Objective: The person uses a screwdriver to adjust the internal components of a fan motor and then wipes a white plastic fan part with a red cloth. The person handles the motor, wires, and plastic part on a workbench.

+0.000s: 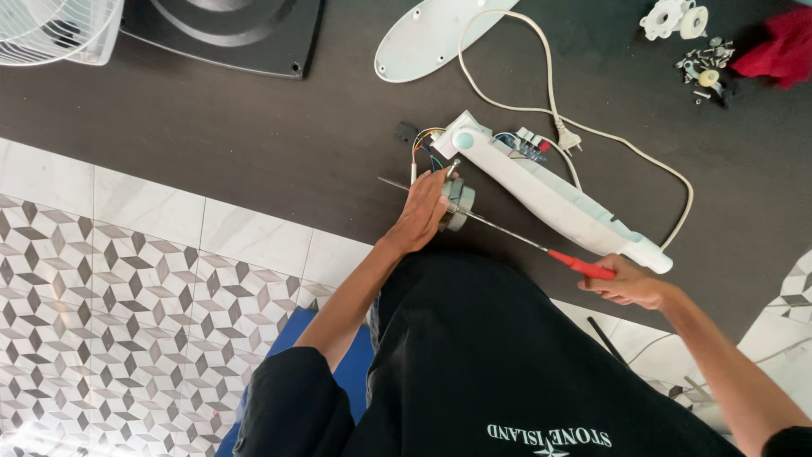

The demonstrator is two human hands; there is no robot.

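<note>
The left hand (420,213) clamps its fingers over a small grey fan motor (457,206) on the dark floor mat (254,135). The right hand (630,283) is clenched round the red handle of a long screwdriver (507,233), whose shaft runs under the left hand. A slip could drive the tip into the fingers or the coloured wires (427,144) just beyond. The white fan column (550,195) and its cord (524,106) crowd the motor. Farther off lie loose screws (706,63), a red cloth (787,46), a fan grille (55,30).
</note>
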